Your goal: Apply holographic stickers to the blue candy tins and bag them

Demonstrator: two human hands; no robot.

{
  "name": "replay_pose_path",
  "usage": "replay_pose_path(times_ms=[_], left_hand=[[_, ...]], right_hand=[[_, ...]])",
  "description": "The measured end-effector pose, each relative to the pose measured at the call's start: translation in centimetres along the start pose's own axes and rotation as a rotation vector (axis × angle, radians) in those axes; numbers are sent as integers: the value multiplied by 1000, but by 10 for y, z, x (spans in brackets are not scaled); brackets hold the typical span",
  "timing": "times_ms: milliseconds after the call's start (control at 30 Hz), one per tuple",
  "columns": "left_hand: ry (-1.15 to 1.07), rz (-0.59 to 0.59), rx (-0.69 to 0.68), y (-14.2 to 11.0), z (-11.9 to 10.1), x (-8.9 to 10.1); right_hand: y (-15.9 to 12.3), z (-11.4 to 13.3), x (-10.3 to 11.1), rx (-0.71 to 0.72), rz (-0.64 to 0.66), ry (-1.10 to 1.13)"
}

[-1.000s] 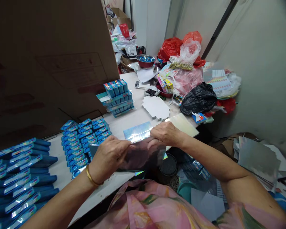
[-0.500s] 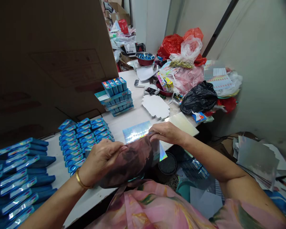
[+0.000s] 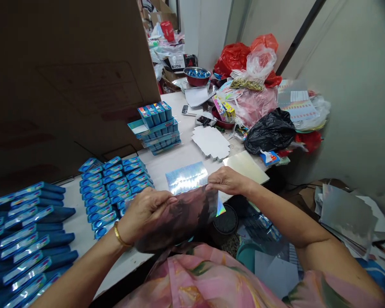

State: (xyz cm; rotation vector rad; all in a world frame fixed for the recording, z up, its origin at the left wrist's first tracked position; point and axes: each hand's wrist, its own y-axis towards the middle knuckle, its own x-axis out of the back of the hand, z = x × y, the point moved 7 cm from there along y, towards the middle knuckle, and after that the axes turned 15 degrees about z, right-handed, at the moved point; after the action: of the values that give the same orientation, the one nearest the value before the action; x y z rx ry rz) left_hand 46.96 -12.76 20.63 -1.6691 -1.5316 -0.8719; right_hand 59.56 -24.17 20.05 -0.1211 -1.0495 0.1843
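The left hand [image 3: 147, 209] and the right hand [image 3: 226, 179] hold a dark see-through sheet [image 3: 182, 218] between them, each with thumb and fingers pinched on its upper edge. The sheet hangs tilted at the near edge of the table [image 3: 168, 160], close to the person's shirt [image 3: 208, 278]. A shiny sheet [image 3: 186, 177] lies on the table just beyond it.

Beyond the left hand, shallow trays [image 3: 158, 129] are stacked in tiers, the top one holding a row of upright blue boxes [image 3: 155, 115]. At the far end of the table, a metal bowl [image 3: 197, 82] with a red outside holds many small blue pieces [image 3: 197, 73]. Nearer, pink and yellow cartons [image 3: 224, 108] stand in a red bowl [image 3: 226, 125]. Beside it sits a bunched black bag [image 3: 271, 130]; its contents are hidden. Red bags [image 3: 232, 60] bulge behind, their contents unclear.
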Motion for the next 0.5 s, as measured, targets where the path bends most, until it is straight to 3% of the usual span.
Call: replay_pose_path(times_ms=[167,267,333,400,500], left_hand=[[-421,238,71,4,36,-16],[-748,332,127,3,69,-44],[-899,275,179,6,89,-66],[-1009,124,260,13,108,-89],[-1167,-92,369,27,129,-122]], right_hand=[[-16,-29,10,-22,88,368],[-26,-68,7,-135,-11,708],[-29,-95,-5,-228,-112,950],[-28,-118,-22,-324,-153,1122],[-19,-145,-41,-441,-171,1195]])
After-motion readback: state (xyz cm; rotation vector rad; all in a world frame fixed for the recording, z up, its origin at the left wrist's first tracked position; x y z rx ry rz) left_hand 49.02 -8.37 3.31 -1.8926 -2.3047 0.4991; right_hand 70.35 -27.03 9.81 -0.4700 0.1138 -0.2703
